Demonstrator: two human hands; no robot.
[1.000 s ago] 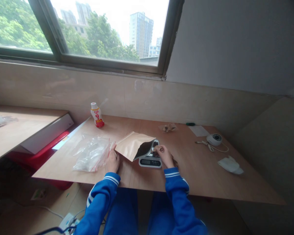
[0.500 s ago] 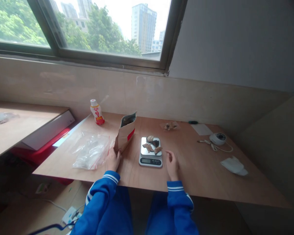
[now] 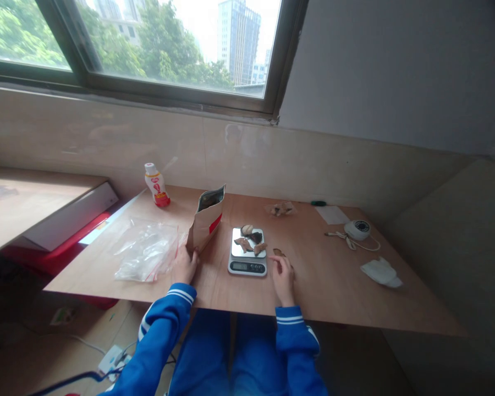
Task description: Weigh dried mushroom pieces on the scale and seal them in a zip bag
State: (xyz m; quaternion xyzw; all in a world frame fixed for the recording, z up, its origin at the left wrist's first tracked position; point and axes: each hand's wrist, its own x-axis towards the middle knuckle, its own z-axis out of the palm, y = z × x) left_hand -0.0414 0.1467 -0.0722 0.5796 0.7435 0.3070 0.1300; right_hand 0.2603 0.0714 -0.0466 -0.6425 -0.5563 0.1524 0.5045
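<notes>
Holding one pouch (image 3: 205, 223), left hand (image 3: 185, 267).

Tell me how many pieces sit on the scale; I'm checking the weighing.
4: on the scale platform, a pale round piece at the back, a dark piece beside it, two brown pieces in front. Overlaps may hide more.

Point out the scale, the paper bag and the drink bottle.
scale (image 3: 247, 267), head view, display front.
paper bag (image 3: 204, 226), head view, middle of its side.
drink bottle (image 3: 157, 187), head view, label.

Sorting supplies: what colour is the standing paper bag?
Tan kraft paper bag with a red patch, seen in the head view.
</notes>
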